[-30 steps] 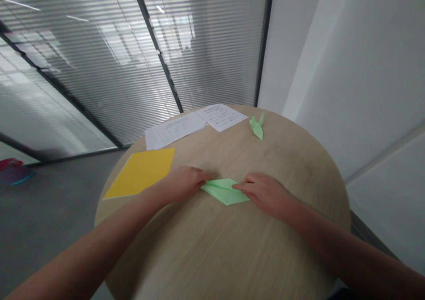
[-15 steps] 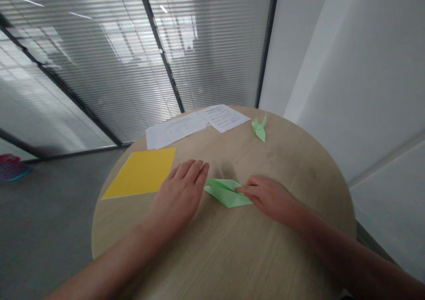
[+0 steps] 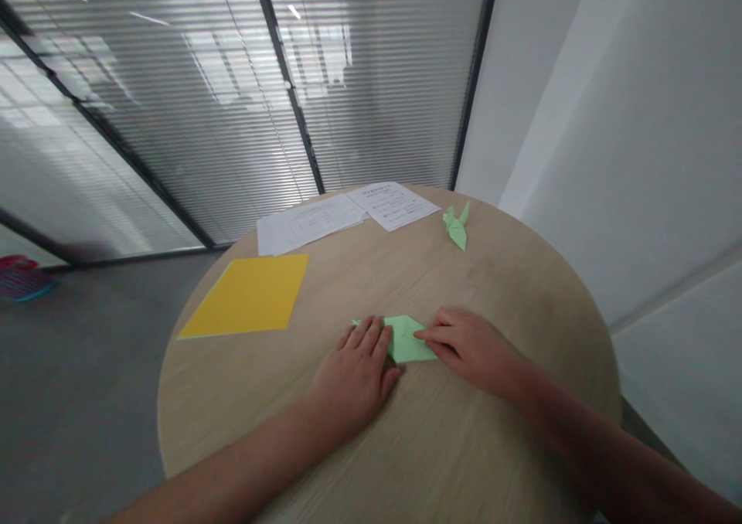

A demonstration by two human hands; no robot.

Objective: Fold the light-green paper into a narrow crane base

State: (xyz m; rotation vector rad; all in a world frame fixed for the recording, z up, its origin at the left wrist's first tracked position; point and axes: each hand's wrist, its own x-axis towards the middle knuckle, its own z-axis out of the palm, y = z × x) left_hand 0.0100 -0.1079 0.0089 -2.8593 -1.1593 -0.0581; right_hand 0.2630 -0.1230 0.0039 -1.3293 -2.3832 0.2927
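Note:
A folded piece of light green origami paper (image 3: pixel 406 337) lies on the round wooden table in front of me. My left hand (image 3: pixel 359 365) rests on its left part with the fingers stretched out flat, hiding much of that side. A small green tip shows past the fingers. At the paper's right end is my right hand (image 3: pixel 467 346), its fingers curled and closed on the edge, with the index finger lying on top of the paper.
Yellow square paper (image 3: pixel 249 296) lies at the left of the round table (image 3: pixel 510 284). Printed white sheets (image 3: pixel 316 221) are spread along the far edge. A folded green paper figure (image 3: pixel 456 229) stands at the far right. Beyond are a blind-covered glass partition and a white wall.
My left hand has come down and to the right onto the green paper. The paper's raised fold now lies flat. My right hand has stayed at the right end.

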